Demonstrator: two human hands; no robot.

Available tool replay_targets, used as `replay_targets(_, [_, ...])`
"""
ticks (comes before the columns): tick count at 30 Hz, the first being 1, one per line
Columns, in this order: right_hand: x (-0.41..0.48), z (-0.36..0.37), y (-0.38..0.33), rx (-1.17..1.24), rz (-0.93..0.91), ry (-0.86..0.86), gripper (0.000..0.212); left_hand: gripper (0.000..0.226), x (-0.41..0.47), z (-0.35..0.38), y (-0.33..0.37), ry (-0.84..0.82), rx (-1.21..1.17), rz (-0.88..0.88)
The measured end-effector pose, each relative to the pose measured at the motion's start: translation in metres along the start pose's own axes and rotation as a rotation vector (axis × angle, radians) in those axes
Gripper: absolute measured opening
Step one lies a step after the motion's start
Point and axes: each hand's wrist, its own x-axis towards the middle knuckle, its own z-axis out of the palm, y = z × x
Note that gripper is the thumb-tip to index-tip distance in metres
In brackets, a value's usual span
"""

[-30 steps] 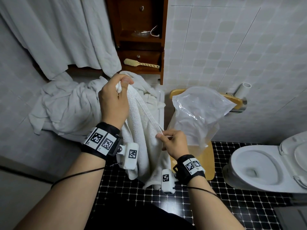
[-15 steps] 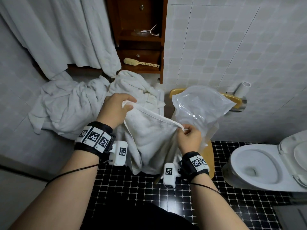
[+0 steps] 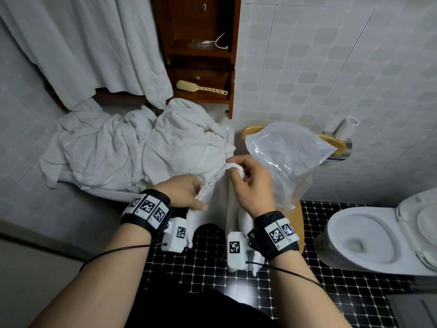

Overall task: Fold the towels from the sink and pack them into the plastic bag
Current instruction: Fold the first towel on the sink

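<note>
A small white towel hangs in front of me, doubled over along its hemmed edge. My right hand pinches the towel's gathered top corners. My left hand holds the hem lower down on the left. Behind them a heap of crumpled white towels covers the sink. A clear plastic bag stands open on a wooden stool just right of my right hand.
A toilet with its lid up stands at the right. A wooden cabinet holds a brush above the sink. A white curtain hangs at upper left. The floor is black mosaic tile.
The towel was held stretched between both hands. My hands have come together, folding it in half; my right hand now holds the joined corners and my left has dropped lower along the hem.
</note>
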Motion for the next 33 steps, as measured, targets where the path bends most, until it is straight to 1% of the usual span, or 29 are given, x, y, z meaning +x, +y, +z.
replay_targets(2, [0.001,0.001,-0.004,-0.01,-0.04,-0.031,0.02,0.046,0.002,0.006,0.015,0.161,-0.2,0.173])
replay_targets(3, [0.0,0.002,-0.005,-0.019,-0.052,-0.035,0.021,0.04,0.005,0.006,0.021,0.241,-0.295,0.241])
replay_targets(5, [-0.001,0.001,-0.005,-0.051,-0.064,-0.015,0.023,0.024,0.008,0.005,0.031,0.345,-0.395,0.334])
replay_targets(6, [-0.001,-0.001,-0.005,-0.068,-0.067,0.005,0.024,0.02,0.009,0.004,0.036,0.369,-0.408,0.361])
replay_targets(7, [-0.001,-0.003,-0.004,-0.076,-0.07,0.024,0.024,0.021,0.008,0.004,0.038,0.379,-0.405,0.379])
replay_targets(10, [-0.001,-0.008,-0.003,-0.077,-0.078,0.068,0.022,0.038,0.009,0.01,0.045,0.399,-0.342,0.434])
replay_targets(12, [0.0,-0.007,-0.004,-0.057,-0.076,0.074,0.021,0.04,0.009,0.015,0.05,0.449,-0.313,0.446])
replay_targets(15, [0.0,-0.004,-0.002,0.009,-0.038,0.061,0.016,0.035,0.007,0.012,0.057,0.428,-0.295,0.424])
replay_targets(20, [0.0,-0.007,0.005,0.119,0.053,-0.054,0.026,0.02,0.001,-0.006,0.056,0.478,-0.26,0.305])
replay_targets(22, [-0.002,-0.005,0.006,0.119,0.077,-0.086,0.028,0.012,-0.001,-0.01,0.052,0.497,-0.268,0.296])
replay_targets(26, [-0.001,0.0,0.012,0.123,0.133,-0.123,0.026,0.017,-0.002,-0.016,0.038,0.516,-0.229,0.328])
replay_targets(30, [-0.003,0.005,0.016,0.131,0.165,-0.116,0.019,0.026,-0.001,-0.021,0.031,0.621,-0.179,0.334])
replay_targets(33, [-0.005,0.011,0.015,0.056,0.103,-0.139,0.003,0.025,-0.004,-0.024,0.028,0.669,-0.188,0.319])
